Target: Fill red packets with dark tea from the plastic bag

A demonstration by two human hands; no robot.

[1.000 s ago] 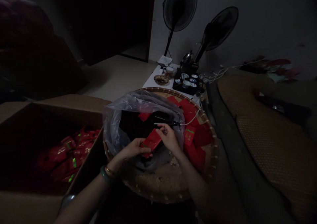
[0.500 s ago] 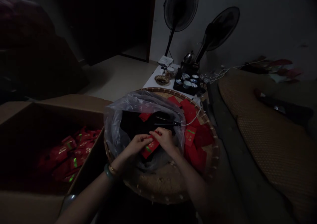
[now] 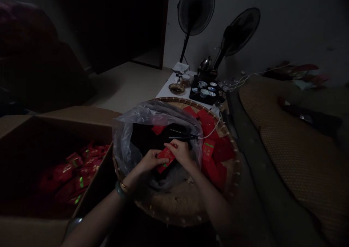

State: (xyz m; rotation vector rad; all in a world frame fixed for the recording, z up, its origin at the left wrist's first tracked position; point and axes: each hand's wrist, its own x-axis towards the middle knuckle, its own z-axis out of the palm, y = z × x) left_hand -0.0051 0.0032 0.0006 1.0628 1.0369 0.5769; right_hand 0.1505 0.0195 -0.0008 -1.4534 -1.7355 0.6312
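Between my two hands is a small red packet [image 3: 165, 159] with gold characters and a green strip. My left hand [image 3: 151, 161] pinches its left side, thumb on top. My right hand [image 3: 180, 151] grips its upper right edge. Below them, a clear plastic bag [image 3: 122, 141] lies open with dark contents [image 3: 144, 138]; I cannot make out what they are. On the contents rest another red packet [image 3: 158, 129] and a dark wand-like tool [image 3: 185, 136] with a white cord. The bag sits in a round woven tray [image 3: 174, 207], with several red packets [image 3: 215, 159] along its right side.
At left, an open cardboard box [image 3: 79, 112] holds many red packets [image 3: 79, 167]. Beyond the tray, a white table carries a black tea tray with cups [image 3: 204, 92] and a gold dish [image 3: 176, 88]. Two fans [image 3: 196, 10] stand behind. A woven-covered seat [image 3: 291, 141] is at right.
My left thumb has slid down the packet towards its lower part, so more of the gold print shows. My right hand still holds the upper edge. The view has shifted slightly.
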